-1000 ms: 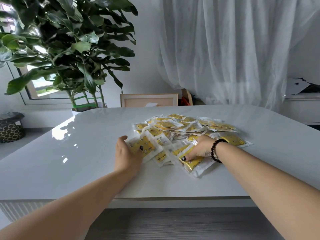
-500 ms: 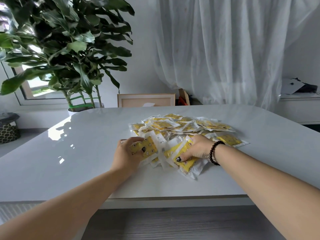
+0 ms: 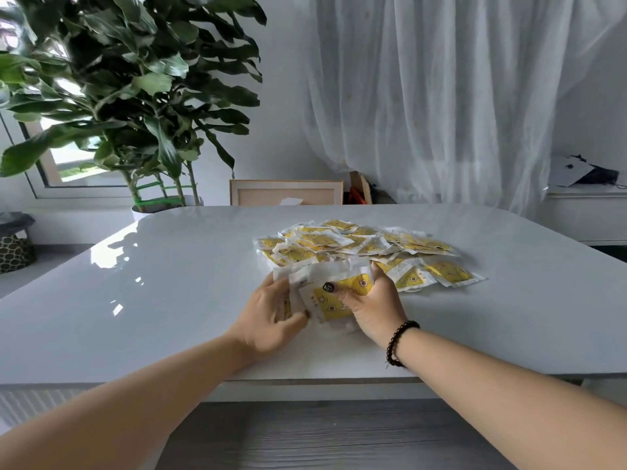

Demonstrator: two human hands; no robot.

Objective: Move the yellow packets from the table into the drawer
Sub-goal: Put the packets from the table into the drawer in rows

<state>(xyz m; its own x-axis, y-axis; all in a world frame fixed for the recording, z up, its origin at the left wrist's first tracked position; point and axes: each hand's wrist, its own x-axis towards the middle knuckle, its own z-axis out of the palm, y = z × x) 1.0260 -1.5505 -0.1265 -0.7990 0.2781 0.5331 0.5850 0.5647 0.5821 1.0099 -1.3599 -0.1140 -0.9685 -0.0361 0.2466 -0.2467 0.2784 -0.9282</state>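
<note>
White table [image 3: 169,300], rounded far corners, bare surface left and right of the goods. Yellow packets [image 3: 356,244]: one loose heap, too many to count, mid-table. Small bundle [image 3: 334,300] near front edge, gripped between left hand [image 3: 271,313] and right hand [image 3: 373,307], fingers curled round it.

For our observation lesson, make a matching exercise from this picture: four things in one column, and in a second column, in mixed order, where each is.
Things
1. bundle of yellow packets
2. beaded bracelet
3. potted plant
4. wooden frame

Places
A. behind the table's far edge, in the middle
B. between the left hand and the right hand
C. on the right wrist
D. beyond the table's far left corner, by the window

Pairs: 1-B, 2-C, 3-D, 4-A
</note>
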